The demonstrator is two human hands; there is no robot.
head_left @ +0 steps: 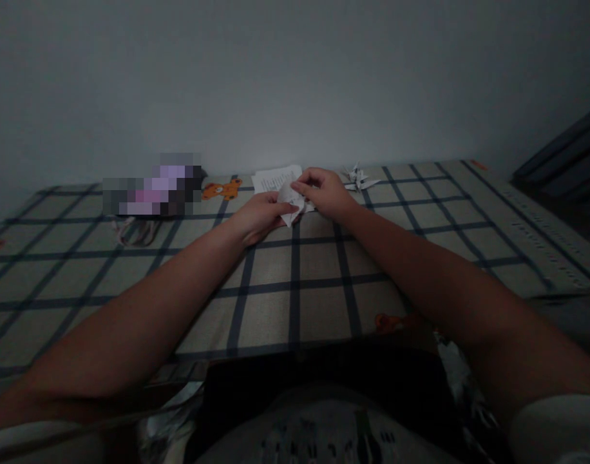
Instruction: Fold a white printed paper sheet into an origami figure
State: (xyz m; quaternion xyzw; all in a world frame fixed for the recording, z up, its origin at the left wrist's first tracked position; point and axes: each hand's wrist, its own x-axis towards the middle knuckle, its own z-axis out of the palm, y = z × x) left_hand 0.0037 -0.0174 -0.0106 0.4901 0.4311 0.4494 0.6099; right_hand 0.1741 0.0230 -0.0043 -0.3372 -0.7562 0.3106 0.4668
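Between my hands, above the checked tablecloth, is a small piece of folded white paper (286, 198) with a pointed lower end. My left hand (263, 216) grips it from the left, thumb across its front. On the upper right, my right hand (324, 190) pinches its edge between thumb and fingers. Just behind, a stack of printed paper sheets (275, 178) lies on the table, partly covered by my hands. To the right of my right hand sit several folded paper cranes (357, 178), bunched together.
A checked cloth with bear prints (198, 322) covers the table, which meets a plain wall (295, 84). At the left lies a purple and pink item (164, 187), blurred out, with a pale cord (135, 232). Something dark and striped (565, 154) stands at the far right.
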